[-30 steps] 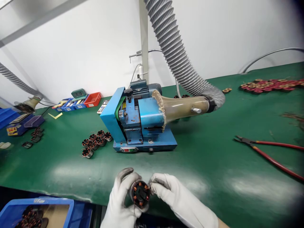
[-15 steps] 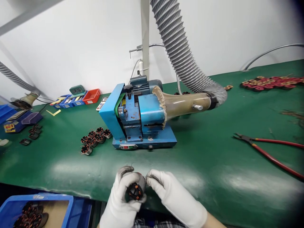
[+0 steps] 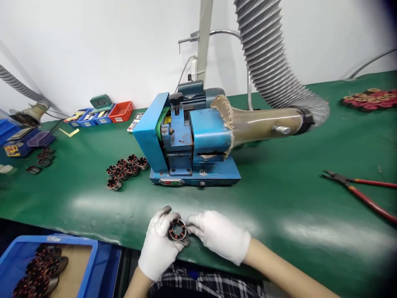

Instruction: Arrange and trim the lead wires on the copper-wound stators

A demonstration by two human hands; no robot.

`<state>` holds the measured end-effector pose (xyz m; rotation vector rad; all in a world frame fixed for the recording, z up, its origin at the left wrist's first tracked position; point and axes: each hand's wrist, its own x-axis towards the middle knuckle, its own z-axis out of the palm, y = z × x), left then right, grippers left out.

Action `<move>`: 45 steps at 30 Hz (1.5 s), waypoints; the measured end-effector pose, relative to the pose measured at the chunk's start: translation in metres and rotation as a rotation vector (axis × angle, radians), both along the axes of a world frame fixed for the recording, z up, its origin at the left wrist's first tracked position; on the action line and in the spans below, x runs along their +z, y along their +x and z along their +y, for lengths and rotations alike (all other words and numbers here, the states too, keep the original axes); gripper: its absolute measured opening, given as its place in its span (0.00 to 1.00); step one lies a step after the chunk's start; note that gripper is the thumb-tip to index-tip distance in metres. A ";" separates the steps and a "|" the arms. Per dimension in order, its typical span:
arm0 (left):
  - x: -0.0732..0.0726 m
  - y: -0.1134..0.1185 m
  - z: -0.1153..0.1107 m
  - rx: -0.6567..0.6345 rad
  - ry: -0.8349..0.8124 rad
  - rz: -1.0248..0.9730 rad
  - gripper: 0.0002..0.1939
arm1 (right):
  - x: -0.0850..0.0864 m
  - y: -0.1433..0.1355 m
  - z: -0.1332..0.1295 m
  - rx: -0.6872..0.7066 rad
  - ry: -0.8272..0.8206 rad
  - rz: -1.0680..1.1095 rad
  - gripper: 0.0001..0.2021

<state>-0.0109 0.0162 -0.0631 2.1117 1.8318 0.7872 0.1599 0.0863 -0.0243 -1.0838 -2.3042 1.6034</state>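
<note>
A round metal stator (image 3: 177,229) with dark slots and copper windings is gripped in my left hand (image 3: 161,238), which wears a white glove with grey fingertips. Its open ring faces up toward the camera. My right hand (image 3: 218,234), gloved the same way, has its fingers pinched together at the stator's right edge; whatever they hold is too small to make out. Both hands are over the front edge of the green table (image 3: 279,198). Several similar stators (image 3: 123,171) stand grouped beyond my left hand, beside a blue machine (image 3: 182,145).
A hose (image 3: 269,54) joins the machine's nozzle. Red-handled cutters (image 3: 347,181) lie right. Red rings (image 3: 369,100) are piled at the back right. A blue bin (image 3: 91,265) of stators sits front left. Small trays (image 3: 120,111) and a clock (image 3: 101,102) are at the back left.
The stator has turned so its ring opening faces the camera more. My right hand has flattened, with its forearm now showing more. The view has shifted, moving the machine right and up.
</note>
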 end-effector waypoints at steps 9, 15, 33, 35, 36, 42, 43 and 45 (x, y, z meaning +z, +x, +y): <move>0.005 -0.003 -0.001 -0.037 -0.069 0.013 0.31 | 0.000 0.044 0.033 0.236 0.237 -0.191 0.12; 0.004 -0.001 0.002 0.001 -0.010 0.027 0.32 | 0.017 0.003 0.011 -0.086 0.164 0.055 0.12; 0.011 0.000 0.000 -0.007 -0.082 0.006 0.23 | -0.012 0.012 -0.015 0.156 0.425 -0.253 0.14; 0.012 -0.001 0.000 -0.020 -0.080 0.005 0.23 | -0.018 0.013 -0.016 0.182 0.399 -0.288 0.15; 0.012 -0.001 0.000 -0.028 -0.080 0.000 0.24 | -0.020 0.014 -0.015 0.181 0.397 -0.293 0.14; 0.016 -0.002 0.000 -0.048 -0.102 -0.002 0.25 | -0.020 0.026 0.008 0.000 0.271 -0.081 0.14; 0.016 -0.002 0.000 -0.051 -0.100 0.001 0.25 | -0.019 0.029 0.012 -0.090 0.159 -0.004 0.14; 0.016 -0.003 0.000 -0.060 -0.089 0.006 0.25 | -0.016 0.032 0.015 -0.316 0.002 0.143 0.13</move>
